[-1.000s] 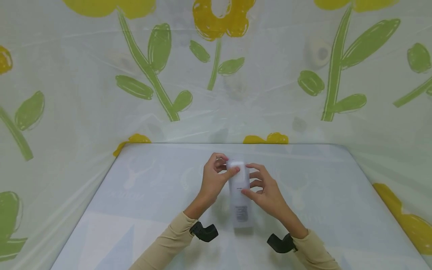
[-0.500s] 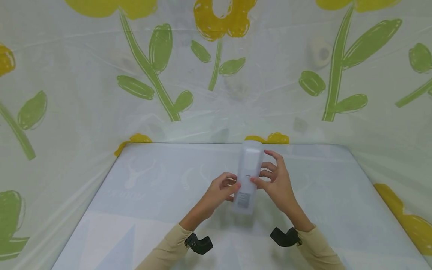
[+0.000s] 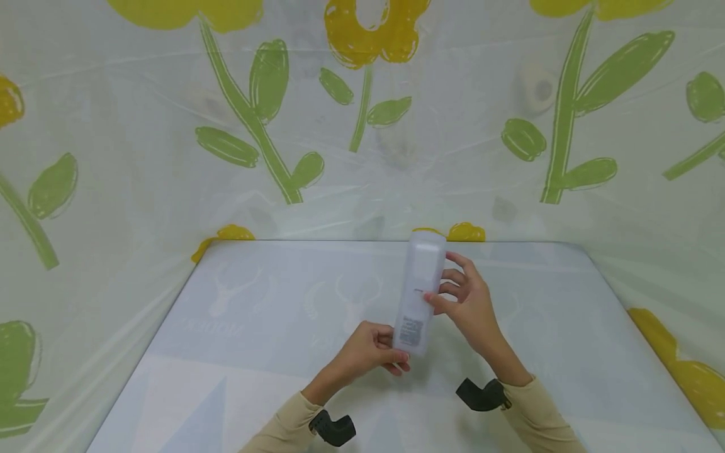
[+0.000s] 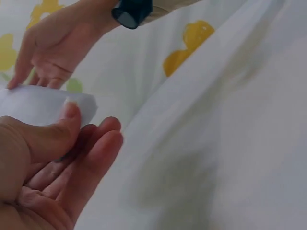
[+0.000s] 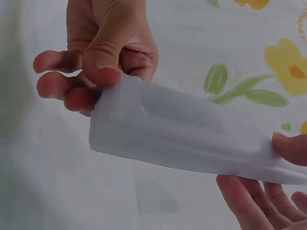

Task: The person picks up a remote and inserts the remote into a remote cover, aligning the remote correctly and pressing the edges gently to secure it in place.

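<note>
A long white remote control, apparently in a frosted cover, is held tilted above the table, its end with a grey printed label toward me. My left hand pinches the near left corner, thumb on top and fingers beneath. On the other side my right hand grips the right edge near the middle, thumb on the face and fingers along the side. In the right wrist view the cover looks cloudy and soft, with the left thumb on its end corner. Only part of the remote shows in the left wrist view.
A pale table with faint deer prints lies beneath the hands. Behind it hangs a whitish curtain with yellow flowers and green leaves. Black wrist cameras sit on both forearms.
My left hand has slid from the remote's far end down to its near left corner. The remote has moved away from me and tilted slightly right, with the right hand still gripping it.
</note>
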`<state>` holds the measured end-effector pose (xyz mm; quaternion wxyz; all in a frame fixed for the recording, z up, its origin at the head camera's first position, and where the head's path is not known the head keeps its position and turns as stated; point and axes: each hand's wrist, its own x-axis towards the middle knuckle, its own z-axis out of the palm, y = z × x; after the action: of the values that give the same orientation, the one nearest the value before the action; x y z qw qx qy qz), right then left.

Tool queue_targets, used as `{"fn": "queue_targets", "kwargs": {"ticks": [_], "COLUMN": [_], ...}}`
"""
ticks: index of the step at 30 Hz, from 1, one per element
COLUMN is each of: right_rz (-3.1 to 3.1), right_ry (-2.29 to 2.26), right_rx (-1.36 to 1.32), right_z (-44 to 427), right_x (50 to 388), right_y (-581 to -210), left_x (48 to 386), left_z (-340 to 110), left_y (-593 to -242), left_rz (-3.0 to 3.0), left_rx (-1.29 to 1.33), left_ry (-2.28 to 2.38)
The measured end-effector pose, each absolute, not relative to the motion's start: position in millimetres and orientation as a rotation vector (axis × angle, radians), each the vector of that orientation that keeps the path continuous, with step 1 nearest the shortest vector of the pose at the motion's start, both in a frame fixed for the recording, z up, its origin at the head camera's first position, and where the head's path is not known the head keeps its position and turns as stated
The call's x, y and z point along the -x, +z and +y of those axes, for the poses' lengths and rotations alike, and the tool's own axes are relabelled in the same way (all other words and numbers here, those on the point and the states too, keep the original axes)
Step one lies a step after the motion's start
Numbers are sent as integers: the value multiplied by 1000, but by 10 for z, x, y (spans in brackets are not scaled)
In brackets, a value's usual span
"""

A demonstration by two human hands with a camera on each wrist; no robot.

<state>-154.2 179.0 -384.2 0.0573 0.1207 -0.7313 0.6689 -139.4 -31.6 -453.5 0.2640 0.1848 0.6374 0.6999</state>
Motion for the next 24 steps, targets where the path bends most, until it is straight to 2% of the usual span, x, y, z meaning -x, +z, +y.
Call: {"fn": "queue_targets", "kwargs": {"ticks": [8, 15, 24], "right_rz": [-2286, -2337, -2337], "right_ry": [1993, 1916, 1810], "right_rx": [-502, -573, -688], "right_z": [1786, 1796, 1762], "right_x": [1474, 1406, 1281], "right_y": [-3793, -3739, -3756], "left_x": [1351, 1331, 1473], "left_z": [-275, -300, -340], "left_y": [-4553, -4318, -4264], "left_rz": [1859, 2021, 2183], "left_rx": [-467, -549, -592], "left_ry": [1945, 1947, 1901]}}
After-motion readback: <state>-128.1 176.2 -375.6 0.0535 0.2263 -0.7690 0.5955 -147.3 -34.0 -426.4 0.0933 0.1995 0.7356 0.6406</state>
